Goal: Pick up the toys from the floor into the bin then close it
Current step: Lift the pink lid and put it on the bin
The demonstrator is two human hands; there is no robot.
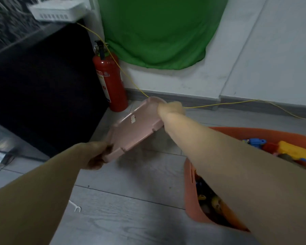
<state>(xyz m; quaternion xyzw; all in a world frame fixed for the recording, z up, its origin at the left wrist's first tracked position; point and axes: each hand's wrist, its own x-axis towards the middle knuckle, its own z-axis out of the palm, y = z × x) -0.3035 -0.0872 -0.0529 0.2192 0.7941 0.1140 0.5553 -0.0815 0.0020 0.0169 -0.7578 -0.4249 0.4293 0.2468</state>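
A pale pink bin lid hangs tilted above the floor, held at both ends. My left hand grips its near left end. My right hand grips its far right end. The orange bin stands open on the floor at the right, partly hidden under my right forearm. Inside it lie colourful toys, among them a yellow block and a blue toy.
A red fire extinguisher stands against the wall beside a dark cabinet. A yellow cable runs along the skirting. Green cloth hangs on the wall. A small white object lies on the grey floor.
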